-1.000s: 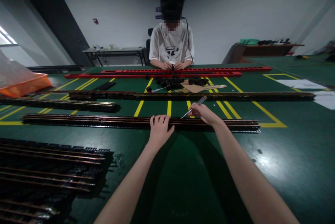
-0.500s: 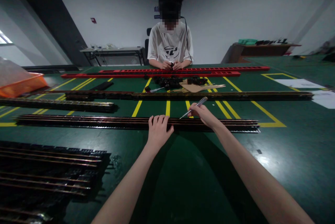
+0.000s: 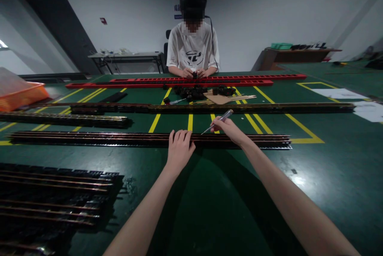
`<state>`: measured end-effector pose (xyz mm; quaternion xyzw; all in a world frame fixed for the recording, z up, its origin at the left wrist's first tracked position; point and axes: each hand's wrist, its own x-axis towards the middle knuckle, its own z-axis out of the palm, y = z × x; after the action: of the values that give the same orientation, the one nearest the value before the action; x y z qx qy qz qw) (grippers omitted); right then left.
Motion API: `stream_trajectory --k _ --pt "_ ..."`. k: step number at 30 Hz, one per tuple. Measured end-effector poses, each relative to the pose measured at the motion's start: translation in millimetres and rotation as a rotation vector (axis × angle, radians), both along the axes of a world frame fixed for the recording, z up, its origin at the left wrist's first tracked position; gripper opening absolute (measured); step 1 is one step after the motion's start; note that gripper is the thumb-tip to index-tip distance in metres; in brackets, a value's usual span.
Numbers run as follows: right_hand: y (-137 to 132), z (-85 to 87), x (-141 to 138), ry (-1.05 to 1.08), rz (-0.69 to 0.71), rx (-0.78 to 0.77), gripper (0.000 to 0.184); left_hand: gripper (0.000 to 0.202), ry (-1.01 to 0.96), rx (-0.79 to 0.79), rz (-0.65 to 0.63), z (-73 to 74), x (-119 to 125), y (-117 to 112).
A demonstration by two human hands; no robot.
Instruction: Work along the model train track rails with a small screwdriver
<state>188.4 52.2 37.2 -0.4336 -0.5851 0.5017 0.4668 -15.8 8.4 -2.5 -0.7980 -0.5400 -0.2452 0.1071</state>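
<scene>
A long black rail (image 3: 143, 138) with copper-coloured strips along it lies crosswise on the green table in front of me. My left hand (image 3: 180, 148) is closed over its middle, fingers across the top and thumb on the near side. In my right hand (image 3: 229, 127), a slim screwdriver (image 3: 220, 119) with a clear handle is gripped like a pen. It slants down to the left, and its tip meets the rail's far upper edge just right of my left hand. Whether the tip presses into a gap cannot be made out.
More black rails (image 3: 50, 196) are stacked at near left. Other bundles (image 3: 254, 108) lie beyond, with small black parts (image 3: 191, 93), cardboard (image 3: 218, 97) and red frames (image 3: 245, 83). A person (image 3: 193, 48) sits opposite, handling a small black part. An orange basket (image 3: 24, 94) stands left; papers (image 3: 371, 111) lie right.
The view has shifted slightly. The rail appears to have slid a little to the left. Both hands keep nearly the same pose, with the screwdriver tip still at the rail.
</scene>
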Motion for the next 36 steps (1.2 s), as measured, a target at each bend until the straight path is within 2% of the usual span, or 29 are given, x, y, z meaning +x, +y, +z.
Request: stream_trajectory --k 8,19,36 --pt "-3 5.8 2 -0.015 -0.011 -0.017 0.02 0.033 0.0 -0.008 -0.004 -0.8 0 1" --pt "1 -4.3 2 0.051 -0.041 -0.004 0.025 0.031 -0.013 0.02 -0.012 -3.4 -1 5" --pt "0 -4.1 1 0.022 -0.025 0.008 0.02 0.032 -0.028 -0.03 -0.005 2.3 0 2"
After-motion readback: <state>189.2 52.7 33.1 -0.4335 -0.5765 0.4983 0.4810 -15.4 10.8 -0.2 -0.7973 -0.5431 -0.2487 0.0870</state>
